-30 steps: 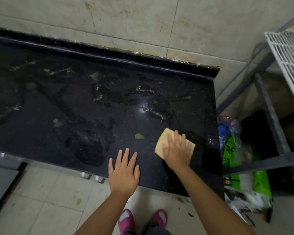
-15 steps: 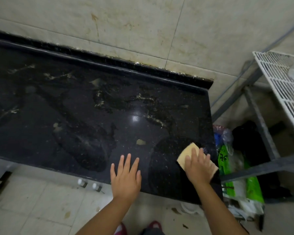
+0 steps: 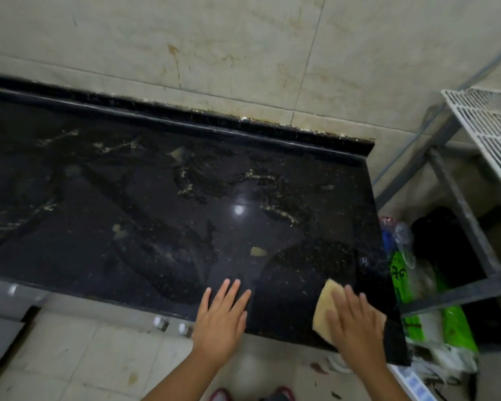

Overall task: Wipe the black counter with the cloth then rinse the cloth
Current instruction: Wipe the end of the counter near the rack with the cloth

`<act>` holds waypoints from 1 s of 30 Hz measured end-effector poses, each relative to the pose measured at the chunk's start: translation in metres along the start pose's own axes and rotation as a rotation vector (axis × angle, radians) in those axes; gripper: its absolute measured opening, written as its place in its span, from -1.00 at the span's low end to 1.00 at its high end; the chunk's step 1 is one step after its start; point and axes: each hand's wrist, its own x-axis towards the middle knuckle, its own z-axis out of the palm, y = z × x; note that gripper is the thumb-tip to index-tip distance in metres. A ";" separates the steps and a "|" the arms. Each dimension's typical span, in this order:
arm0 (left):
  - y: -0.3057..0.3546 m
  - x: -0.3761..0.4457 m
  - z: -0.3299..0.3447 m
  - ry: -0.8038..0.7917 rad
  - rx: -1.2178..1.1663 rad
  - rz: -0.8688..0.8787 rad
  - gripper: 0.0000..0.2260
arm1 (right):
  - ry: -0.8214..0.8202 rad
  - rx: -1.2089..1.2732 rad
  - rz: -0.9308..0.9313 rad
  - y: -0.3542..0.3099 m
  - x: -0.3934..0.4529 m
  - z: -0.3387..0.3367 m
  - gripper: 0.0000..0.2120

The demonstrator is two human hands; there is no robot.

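While left hand (image 3: 221, 316) lies flat, fingers spread, on black worktop (image 3: 168, 215), my right hand (image 3: 355, 325) presses flat on yellow cloth (image 3: 324, 309) at near right corner.

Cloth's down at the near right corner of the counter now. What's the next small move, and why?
Probably sweep the cloth under the right hand leftward, toward the yellowish speck and streaks mid-counter; that area looks unwiped, while the left hand braces at the front edge.
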 end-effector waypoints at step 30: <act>0.000 -0.002 0.009 0.076 -0.024 0.014 -0.38 | 0.030 0.064 0.220 -0.026 0.048 -0.023 -0.52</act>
